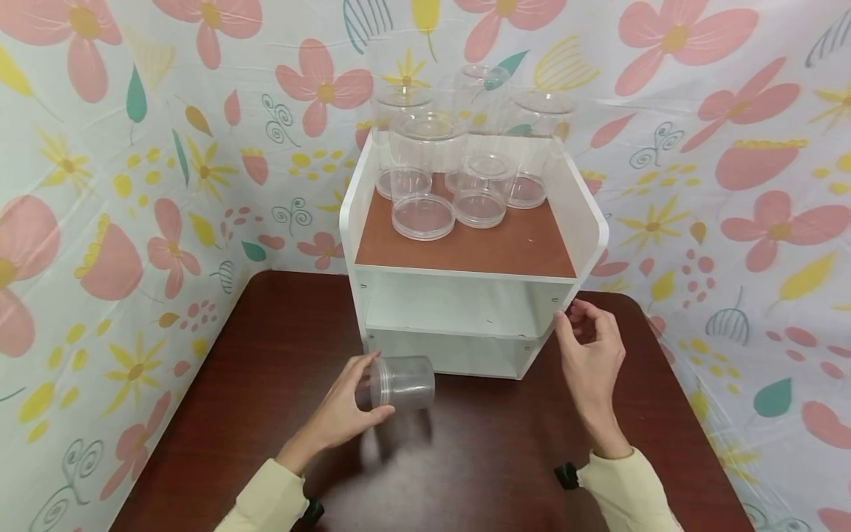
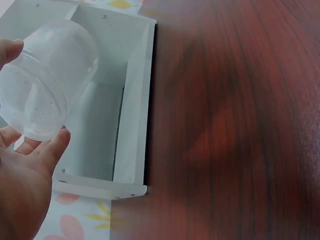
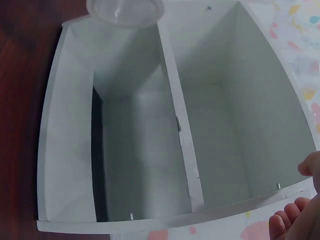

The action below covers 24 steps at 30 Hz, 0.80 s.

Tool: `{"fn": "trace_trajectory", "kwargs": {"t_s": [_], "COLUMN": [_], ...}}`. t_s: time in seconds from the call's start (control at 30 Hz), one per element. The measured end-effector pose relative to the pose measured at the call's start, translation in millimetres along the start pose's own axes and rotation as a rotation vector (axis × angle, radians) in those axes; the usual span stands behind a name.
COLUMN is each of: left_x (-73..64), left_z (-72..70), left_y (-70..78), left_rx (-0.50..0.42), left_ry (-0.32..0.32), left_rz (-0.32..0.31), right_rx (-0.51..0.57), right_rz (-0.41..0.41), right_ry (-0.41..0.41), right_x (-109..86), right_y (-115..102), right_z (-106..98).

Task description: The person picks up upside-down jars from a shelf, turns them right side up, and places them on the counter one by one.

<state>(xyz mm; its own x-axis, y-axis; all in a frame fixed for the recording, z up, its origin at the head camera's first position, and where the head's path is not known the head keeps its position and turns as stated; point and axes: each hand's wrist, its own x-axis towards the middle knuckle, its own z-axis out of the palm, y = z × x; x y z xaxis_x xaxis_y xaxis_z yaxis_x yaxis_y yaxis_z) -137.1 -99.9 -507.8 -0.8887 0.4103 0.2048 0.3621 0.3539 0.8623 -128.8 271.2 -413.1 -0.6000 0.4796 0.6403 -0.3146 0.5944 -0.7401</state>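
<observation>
My left hand (image 1: 342, 403) grips a clear plastic jar (image 1: 411, 383), thumb on one side and fingers on the other. The jar lies tipped on its side in the hand, above the table and in front of the small white shelf (image 1: 452, 303). In the left wrist view the jar (image 2: 60, 75) looks see-through, with nothing visible inside. At the shelf's right side panel, my right hand (image 1: 594, 358) holds the front edge between its thumb and curled fingers. The right wrist view catches only the thumb and some fingertips of this hand (image 3: 305, 205).
Several clear jars (image 1: 425, 218) stand on the shelf's brown top board (image 1: 465, 255), between its raised side panels. Two white compartments lie below, split by a thin board (image 3: 182, 135). The shelf stands on a dark red-brown table (image 1: 279, 355), with flowered cloth (image 1: 259, 148) behind and beside it.
</observation>
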Motion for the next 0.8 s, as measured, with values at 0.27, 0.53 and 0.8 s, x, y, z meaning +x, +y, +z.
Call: {"fn": "trace_trajectory", "kwargs": {"t_s": [0.27, 0.53, 0.8], "left_x": [0.2, 1.0, 0.1], "left_z": [-14.3, -28.9, -39.5], "left_y": [3.6, 9.2, 13.5], "left_rx": [0.094, 0.177, 0.241], "left_ry": [0.059, 0.097, 0.104], "left_rz": [0.078, 0.081, 0.046], "right_rx": [-0.042, -0.074, -0.136], "right_rz": [-0.01, -0.011, -0.019], "right_ry": [-0.022, -0.017, -0.024], "right_x": [9.3, 14.9, 19.0], "right_y": [5, 5, 9], "right_z": [7, 15, 20]}}
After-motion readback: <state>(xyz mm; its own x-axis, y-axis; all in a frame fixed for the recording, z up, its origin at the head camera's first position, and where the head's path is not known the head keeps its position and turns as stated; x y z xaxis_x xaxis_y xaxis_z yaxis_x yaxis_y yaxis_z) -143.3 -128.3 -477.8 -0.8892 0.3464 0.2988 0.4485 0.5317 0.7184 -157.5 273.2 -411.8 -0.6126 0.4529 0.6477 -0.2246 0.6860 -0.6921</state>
